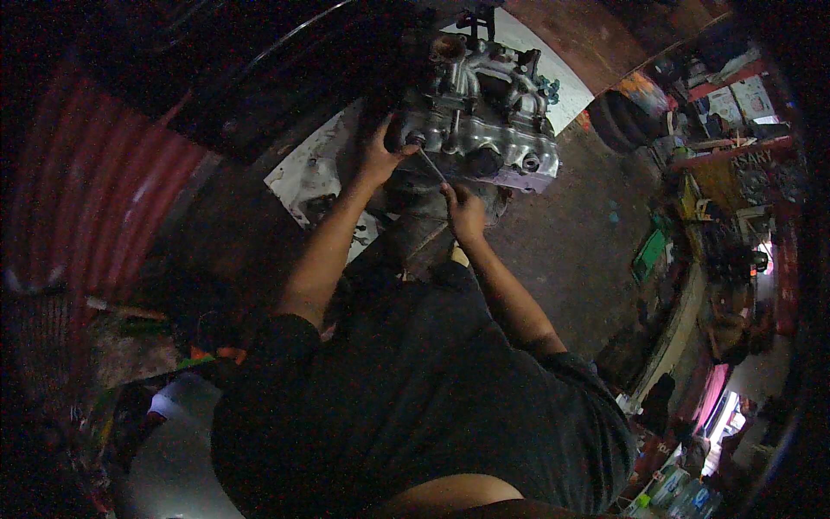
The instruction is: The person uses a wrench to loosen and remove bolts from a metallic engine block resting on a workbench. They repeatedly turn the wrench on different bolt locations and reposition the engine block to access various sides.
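Note:
A silver metal engine part (467,130), with cast pipes and round ports, stands in front of me at the top. My left hand (380,162) rests at its near left corner, index finger stretched up and thumb spread out sideways. The thumb tip lies next to the far end of a slim metal hand tool (431,165). That end meets a dark round fitting (415,138) on the engine part; its exact shape is too dim to tell. My right hand (465,214) is closed around the tool's near end, below the engine part's front edge.
White sheets (304,177) lie under and beside the engine part, with small dark parts on the left one. A dark tire (618,121) is at the right. Cluttered shelves (735,164) line the right side, near a green object (648,255). Red corrugated metal (104,182) stands left.

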Demonstrator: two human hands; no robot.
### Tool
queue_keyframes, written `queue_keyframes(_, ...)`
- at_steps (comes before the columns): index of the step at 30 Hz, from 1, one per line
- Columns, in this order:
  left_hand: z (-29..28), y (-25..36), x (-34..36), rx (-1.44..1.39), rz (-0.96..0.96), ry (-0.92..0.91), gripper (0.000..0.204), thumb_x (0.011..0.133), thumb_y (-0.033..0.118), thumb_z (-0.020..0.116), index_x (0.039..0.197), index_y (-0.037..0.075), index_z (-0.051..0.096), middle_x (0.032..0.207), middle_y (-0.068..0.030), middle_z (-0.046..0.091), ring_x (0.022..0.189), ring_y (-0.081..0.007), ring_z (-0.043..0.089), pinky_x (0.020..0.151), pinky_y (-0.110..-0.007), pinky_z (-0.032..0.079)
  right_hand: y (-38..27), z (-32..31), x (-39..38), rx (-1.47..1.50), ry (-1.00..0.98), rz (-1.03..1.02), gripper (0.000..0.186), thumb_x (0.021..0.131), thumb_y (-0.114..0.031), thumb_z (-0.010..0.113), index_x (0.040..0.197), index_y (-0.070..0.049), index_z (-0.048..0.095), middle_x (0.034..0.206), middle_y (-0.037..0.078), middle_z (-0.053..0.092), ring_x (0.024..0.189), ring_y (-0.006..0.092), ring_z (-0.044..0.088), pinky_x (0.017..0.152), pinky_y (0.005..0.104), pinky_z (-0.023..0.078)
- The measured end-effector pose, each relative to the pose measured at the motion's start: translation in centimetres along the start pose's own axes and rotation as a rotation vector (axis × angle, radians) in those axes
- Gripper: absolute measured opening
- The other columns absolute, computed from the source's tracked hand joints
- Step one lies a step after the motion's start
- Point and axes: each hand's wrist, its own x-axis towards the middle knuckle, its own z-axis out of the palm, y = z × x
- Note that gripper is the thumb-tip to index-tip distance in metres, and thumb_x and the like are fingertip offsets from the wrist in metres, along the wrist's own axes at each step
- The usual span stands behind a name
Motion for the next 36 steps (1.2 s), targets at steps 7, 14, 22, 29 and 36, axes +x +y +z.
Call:
queue_keyframes(7, -0.5, 1.9, 0.5, -0.002, 0.008, -0.024, 0.094, 0.065, 0.052, 0.079, 0.136, 0.002, 0.042, 0.131, -0.0237, 0.050, 0.122, -0.0362, 0.048, 0.102, -0.042, 0.038, 4.3, 4.3, 1.4, 0.253, -0.073, 0.125, 0.045, 0.086, -0.043, 0.065, 0.092, 0.001, 0.067, 0.072, 0.007, 0.062, 0.063, 0.0160, 0.054, 0.061, 0.0309, 0.044)
queue_keyframes(14, -0.8, 2.3, 0.1, -0.022, -0.021, -0.053, 0.090, 0.069, 0.050, 0.077, 0.136, 0.003, 0.042, 0.132, -0.0238, 0.048, 0.124, -0.0359, 0.046, 0.104, -0.042, 0.035, 2.0, -0.3, 2.1, 0.154, -0.155, -0.028, 0.045, 0.087, -0.042, 0.064, 0.094, 0.002, 0.067, 0.069, 0.004, 0.059, 0.058, 0.0122, 0.048, 0.055, 0.0285, 0.040)
queue_keyframes(22, -1.1, 1.0, 0.1, -0.102, 0.017, -0.048, 0.097, 0.067, 0.054, 0.077, 0.136, -0.004, 0.040, 0.134, -0.0243, 0.047, 0.127, -0.0345, 0.044, 0.106, -0.040, 0.033, -1.2, -11.2, 3.3, -0.142, -0.368, -0.307, 0.029, 0.088, -0.023, 0.060, 0.102, 0.002, 0.065, 0.081, 0.014, 0.066, 0.066, 0.0182, 0.057, 0.064, 0.0338, 0.046)
queue_keyframes(29, -1.5, 1.2, 0.2, -0.043, -0.028, -0.126, 0.100, 0.066, 0.055, 0.077, 0.138, -0.001, 0.037, 0.138, -0.0228, 0.043, 0.130, -0.0334, 0.041, 0.107, -0.040, 0.031, -10.2, -15.6, 9.3, -0.597, -0.235, -0.648, 0.024, 0.085, -0.019, 0.057, 0.101, -0.004, 0.066, 0.084, 0.018, 0.067, 0.077, 0.0349, 0.065, 0.065, 0.0424, 0.050)
queue_keyframes(36, -1.4, 0.9, 0.0, 0.028, -0.007, -0.086, 0.102, 0.065, 0.051, 0.080, 0.140, 0.001, 0.034, 0.141, -0.0221, 0.040, 0.132, -0.0331, 0.038, 0.109, -0.041, 0.030, -20.5, -13.1, 10.6, -1.189, -0.278, -0.997, 0.018, 0.082, -0.023, 0.059, 0.089, -0.009, 0.068, 0.076, 0.015, 0.065, 0.073, 0.0315, 0.065, 0.059, 0.0435, 0.052)
